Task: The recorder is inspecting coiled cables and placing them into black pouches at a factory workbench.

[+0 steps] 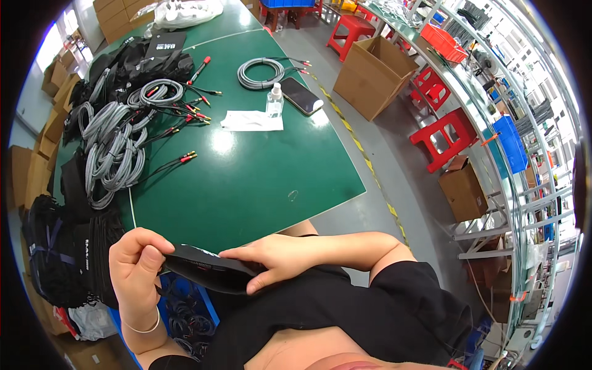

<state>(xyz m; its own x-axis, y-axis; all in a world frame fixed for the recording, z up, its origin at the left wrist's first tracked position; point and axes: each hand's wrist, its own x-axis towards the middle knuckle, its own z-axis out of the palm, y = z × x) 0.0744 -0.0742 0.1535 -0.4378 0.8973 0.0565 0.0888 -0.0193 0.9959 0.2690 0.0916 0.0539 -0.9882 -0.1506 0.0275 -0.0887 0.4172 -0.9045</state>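
Close to my body, past the table's near edge, I hold a flat black pouch (213, 271) between both hands. My left hand (139, 265) is closed, thumb and fingers pinching the pouch's left end. At the other end, my right hand (277, 258) grips the fabric, fingers along the far edge and thumb on the near side. A dark seam or opening runs along the pouch; whether anything lies inside is hidden. Coiled grey cables (114, 139) with red and black plugs are heaped on the green table (246, 185), beyond my hands on the left.
A single coiled cable (259, 74), a phone (301, 95), a clear spray bottle (274, 102) and a white sheet (246, 121) lie farther back. Stacked black bags (92, 259) hang at the left. Below is a blue crate (209, 302) of cables. A carton (373, 77) stands right.
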